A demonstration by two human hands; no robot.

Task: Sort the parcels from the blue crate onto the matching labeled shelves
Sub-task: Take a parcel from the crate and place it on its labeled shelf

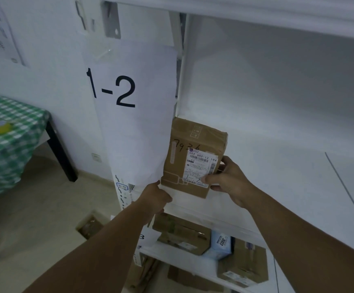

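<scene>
1. Between our two hands, a brown cardboard parcel (195, 144) lies on the white shelf (277, 166), at its left end.
2. It is a flat rectangular box with slightly dented corners. "7936" is handwritten on top, and a white shipping label (201, 166) carries barcodes and a handwritten "1-2".
3. Our right hand (228, 182) grasps the parcel's near right corner, thumb pressed on the label and fingers curled round the side.
4. Our left hand (155, 197) is clenched on the lower edge of a smooth white paper sheet (133, 115) printed "1-2", which hangs just left of the parcel.
5. Below both hands, a lower shelf holds more cardboard boxes (182, 231) and a light blue carton (221, 244).
6. Far left of the left hand stands a table (9, 127) under a green checked cloth.
</scene>
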